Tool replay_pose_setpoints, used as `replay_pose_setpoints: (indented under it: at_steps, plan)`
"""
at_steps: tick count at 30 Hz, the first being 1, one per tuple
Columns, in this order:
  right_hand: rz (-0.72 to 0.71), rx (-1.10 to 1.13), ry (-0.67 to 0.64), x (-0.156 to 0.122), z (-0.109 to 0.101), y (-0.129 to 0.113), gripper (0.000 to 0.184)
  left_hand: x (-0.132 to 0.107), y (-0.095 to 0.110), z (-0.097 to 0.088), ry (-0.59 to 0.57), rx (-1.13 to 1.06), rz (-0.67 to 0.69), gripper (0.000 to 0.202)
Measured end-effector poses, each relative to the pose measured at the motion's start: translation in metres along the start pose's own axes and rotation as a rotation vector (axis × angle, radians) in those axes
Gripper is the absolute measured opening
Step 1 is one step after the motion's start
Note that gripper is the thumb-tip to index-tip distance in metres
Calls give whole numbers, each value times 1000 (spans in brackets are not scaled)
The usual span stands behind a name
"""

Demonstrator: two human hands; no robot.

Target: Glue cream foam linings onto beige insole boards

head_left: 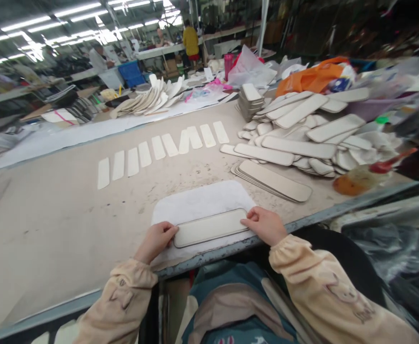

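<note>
A long cream strip with rounded corners and a dark edge lies across a white sheet near the table's front edge. My left hand pinches the strip's left end between thumb and fingers. At its right end, my right hand grips the corner the same way. A fanned stack of similar strips rests to the right of the sheet. Farther off, a row of smaller pale strips is laid out on the table.
A large loose heap of pale strips covers the table's right side. Beside it lies a bottle of amber liquid with a red top. Behind are an orange bag and a pile of pale pieces. A person in yellow is far back.
</note>
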State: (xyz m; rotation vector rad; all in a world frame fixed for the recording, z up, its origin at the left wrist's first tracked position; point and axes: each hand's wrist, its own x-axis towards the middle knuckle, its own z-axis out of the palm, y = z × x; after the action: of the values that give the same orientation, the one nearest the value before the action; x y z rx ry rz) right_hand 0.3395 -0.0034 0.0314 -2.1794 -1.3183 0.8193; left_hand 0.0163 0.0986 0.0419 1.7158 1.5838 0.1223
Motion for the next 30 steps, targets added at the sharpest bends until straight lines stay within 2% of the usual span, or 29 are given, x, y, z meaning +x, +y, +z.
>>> replay_pose_setpoints:
  at_steps: [7,18,22,26,28,30]
  plan:
    - [-18,-41,9,2,6,5,20,-3,5,2,45,116,5,30]
    - [4,-60,-7,0,2,-2,16,0,15,1,84,324,63,29]
    - [7,-75,-15,1,2,-2,16,-1,13,2,105,198,9,27]
    - [13,-77,-18,1,1,-3,16,-3,6,1,75,-129,-52,31]
    - [9,-79,-17,2,1,-2,16,-6,0,0,64,-275,-39,34]
    - [-3,-80,-19,2,2,-1,17,-9,-9,0,102,-278,20,36]
